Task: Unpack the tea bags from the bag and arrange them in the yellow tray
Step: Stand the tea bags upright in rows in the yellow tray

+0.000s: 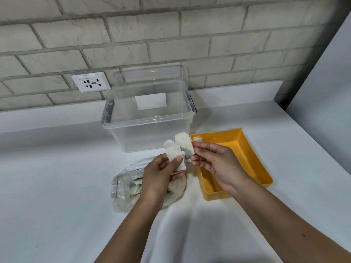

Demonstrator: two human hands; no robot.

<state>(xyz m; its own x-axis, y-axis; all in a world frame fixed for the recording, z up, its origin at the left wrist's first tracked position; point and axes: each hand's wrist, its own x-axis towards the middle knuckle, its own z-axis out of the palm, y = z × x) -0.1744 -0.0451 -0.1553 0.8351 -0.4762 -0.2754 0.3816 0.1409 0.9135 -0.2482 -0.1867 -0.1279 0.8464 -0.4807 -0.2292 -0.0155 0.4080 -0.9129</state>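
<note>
Mid-frame, the left hand (pixel 161 175) pinches folded tea bags (pixel 173 155) under its thumb. The right hand (pixel 214 162) pinches a grey tea bag (pixel 185 146) beside them. The bag (pixel 121 188) lies on the counter (pixel 57 168) below. Right of centre, the tray (pixel 241 149) holds a tan tea bag (pixel 197 139) in its far corner.

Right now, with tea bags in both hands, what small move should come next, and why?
Probably swing the right hand a little rightward and lay its tea bag in the yellow tray. Its fingers pinch that bag just left of the tray's rim, the tray floor in view is mostly bare, and the left hand holds a second tea bag to follow.
</note>
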